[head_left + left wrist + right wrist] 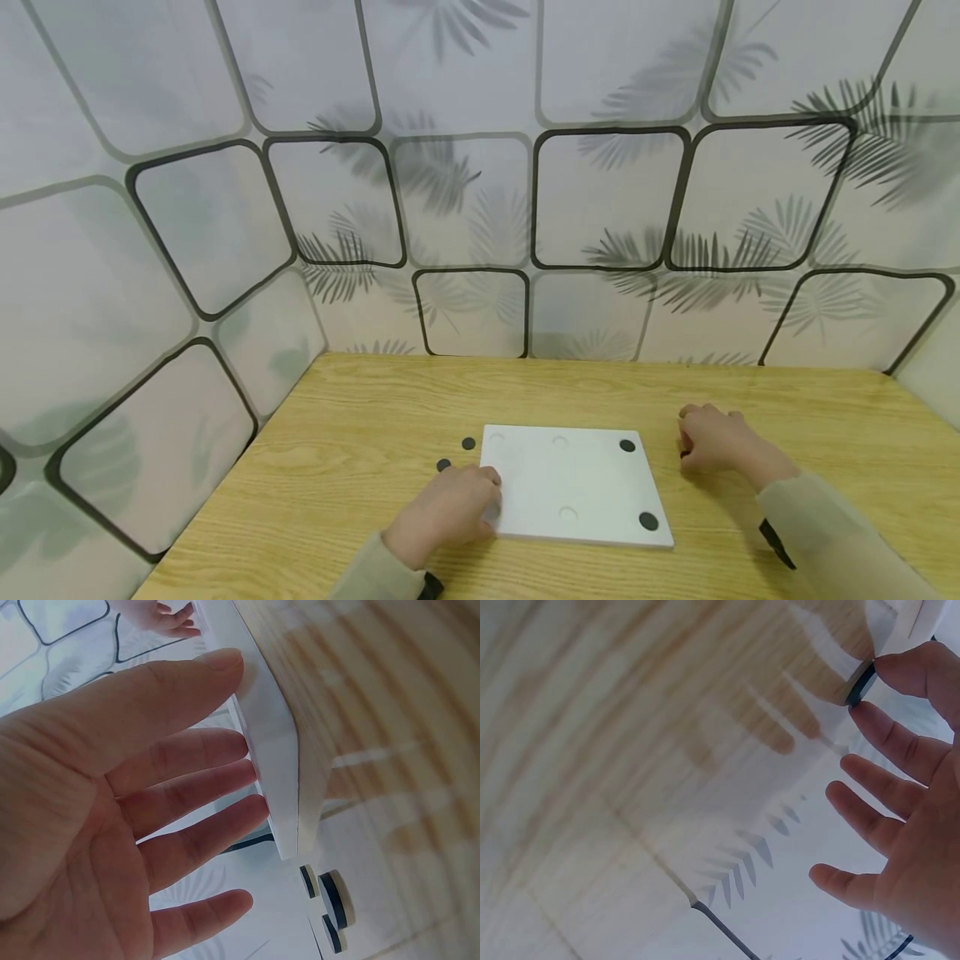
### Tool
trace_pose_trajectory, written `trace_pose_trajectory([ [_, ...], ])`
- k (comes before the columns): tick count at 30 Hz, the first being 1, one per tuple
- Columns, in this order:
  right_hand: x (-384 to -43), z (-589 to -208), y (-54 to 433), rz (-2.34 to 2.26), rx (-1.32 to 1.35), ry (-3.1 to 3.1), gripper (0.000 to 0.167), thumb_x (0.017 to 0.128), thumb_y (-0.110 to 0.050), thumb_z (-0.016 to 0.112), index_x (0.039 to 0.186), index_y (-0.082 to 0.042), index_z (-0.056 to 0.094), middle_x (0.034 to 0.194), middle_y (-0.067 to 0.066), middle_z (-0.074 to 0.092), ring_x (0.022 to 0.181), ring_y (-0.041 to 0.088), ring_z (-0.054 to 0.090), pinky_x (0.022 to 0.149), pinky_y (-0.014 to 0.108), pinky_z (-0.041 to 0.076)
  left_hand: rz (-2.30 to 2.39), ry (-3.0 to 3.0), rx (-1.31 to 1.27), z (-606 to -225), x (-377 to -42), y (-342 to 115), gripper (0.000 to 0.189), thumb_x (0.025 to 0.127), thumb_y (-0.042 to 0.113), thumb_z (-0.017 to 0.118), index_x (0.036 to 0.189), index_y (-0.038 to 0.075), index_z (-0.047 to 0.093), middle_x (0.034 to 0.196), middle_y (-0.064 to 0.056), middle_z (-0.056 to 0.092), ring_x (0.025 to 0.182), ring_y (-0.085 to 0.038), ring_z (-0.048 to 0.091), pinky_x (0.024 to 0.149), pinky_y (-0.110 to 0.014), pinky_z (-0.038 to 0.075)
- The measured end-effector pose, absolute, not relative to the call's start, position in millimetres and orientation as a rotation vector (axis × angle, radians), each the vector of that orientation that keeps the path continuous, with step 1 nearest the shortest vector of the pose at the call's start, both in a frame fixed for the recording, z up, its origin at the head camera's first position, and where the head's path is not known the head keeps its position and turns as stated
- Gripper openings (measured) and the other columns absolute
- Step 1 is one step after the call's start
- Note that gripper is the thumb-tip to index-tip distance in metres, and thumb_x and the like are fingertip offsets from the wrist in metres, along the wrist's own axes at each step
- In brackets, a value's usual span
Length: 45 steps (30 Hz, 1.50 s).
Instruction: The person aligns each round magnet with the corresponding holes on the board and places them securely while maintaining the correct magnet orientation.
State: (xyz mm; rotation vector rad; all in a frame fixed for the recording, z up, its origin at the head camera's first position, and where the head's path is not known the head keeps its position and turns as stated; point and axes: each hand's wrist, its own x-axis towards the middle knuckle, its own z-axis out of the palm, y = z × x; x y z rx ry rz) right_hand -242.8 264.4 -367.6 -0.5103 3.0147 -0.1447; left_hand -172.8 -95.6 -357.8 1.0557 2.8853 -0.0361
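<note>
Right hand [712, 438] right of board [600, 483], pinching dark disc [861, 683] between thumb and forefinger; left hand [448, 507] unclenched, fingers nearly straight, touching board at near left. Possible trouble: thin disc slipping if fingertip pinch loosens; board skidding on worktop [847, 442] if left hand pushes its edge. Board's shallow recesses: far right disc [627, 446] and near right disc [648, 522] seated; far left, far middle, near middle bare; spot under left hand, cannot tell. Three loose discs [335, 900] on worktop, left of board
</note>
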Motion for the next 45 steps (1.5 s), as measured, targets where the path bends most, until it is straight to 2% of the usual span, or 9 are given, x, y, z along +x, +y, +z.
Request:
trace_pose_trajectory([
  [3,-241,-366,264,-0.155,-0.488,3.010,0.018,0.064,-0.014,0.069,0.062,-0.012,0.051,0.084,0.004,0.050,0.073,0.023,0.042,0.063,0.050,0.035,-0.037,2.886,1.054,-358,-173,-96,0.017,0.073,0.026,0.080,0.085,0.014,0.075,0.106,0.004,0.066,0.089,-0.010,0.062,0.068,-0.022,0.049],
  [5,-241,-366,264,-0.157,-0.479,3.007,0.019,0.064,-0.014,0.069,0.061,-0.012,0.050,0.080,0.002,0.046,0.071,0.022,0.040,0.062,0.047,0.034,-0.039,2.887,1.055,-358,-173,-96,0.017,0.073,0.026,0.080,0.085,0.014,0.075,0.105,0.004,0.066,0.088,-0.010,0.062,0.068,-0.021,0.049],
  [14,-240,-367,264,-0.172,-0.493,2.995,0.016,0.060,-0.012,0.065,0.058,-0.012,0.049,0.079,0.002,0.043,0.070,0.022,0.037,0.064,0.050,0.031,-0.030,2.882,1.033,-357,-173,-95,0.017,0.073,0.025,0.080,0.086,0.014,0.075,0.106,0.004,0.066,0.090,-0.011,0.062,0.071,-0.022,0.050],
  [21,-241,-367,264,-0.134,-0.513,2.999,0.018,0.059,-0.014,0.067,0.056,-0.012,0.050,0.089,0.005,0.052,0.073,0.024,0.042,0.067,0.057,0.037,-0.020,2.880,1.024,-356,-172,-95,0.017,0.073,0.025,0.080,0.085,0.014,0.075,0.105,0.004,0.065,0.089,-0.010,0.061,0.070,-0.021,0.049],
  [25,-241,-368,265,-0.110,-0.532,3.009,0.019,0.059,-0.015,0.067,0.054,-0.013,0.049,0.104,0.015,0.060,0.086,0.033,0.053,0.074,0.069,0.038,-0.012,2.878,1.024,-356,-172,-95,0.016,0.074,0.025,0.080,0.085,0.014,0.075,0.104,0.004,0.065,0.088,-0.009,0.061,0.070,-0.021,0.049],
  [28,-240,-370,265,-0.105,-0.551,3.014,0.020,0.060,-0.015,0.066,0.053,-0.013,0.048,0.112,0.022,0.060,0.099,0.043,0.055,0.078,0.074,0.035,-0.007,2.877,1.022,-356,-172,-95,0.016,0.074,0.025,0.080,0.084,0.014,0.075,0.104,0.004,0.066,0.088,-0.009,0.061,0.070,-0.020,0.049],
  [35,-238,-371,262,-0.122,-0.556,3.012,0.023,0.062,-0.015,0.069,0.057,-0.013,0.047,0.119,0.028,0.057,0.110,0.052,0.049,0.082,0.077,0.030,-0.053,2.911,1.065,-359,-172,-95,0.015,0.071,0.024,0.081,0.080,0.014,0.074,0.099,0.006,0.065,0.082,-0.007,0.060,0.065,-0.019,0.047],
  [45,-231,-371,255,-0.142,-0.639,3.030,0.027,0.060,-0.016,0.072,0.060,-0.015,0.046,0.119,0.025,0.058,0.112,0.051,0.048,0.084,0.077,0.029,-0.064,2.925,1.061,-359,-172,-95,0.015,0.069,0.024,0.081,0.078,0.015,0.073,0.098,0.006,0.065,0.080,-0.007,0.059,0.064,-0.020,0.047],
])
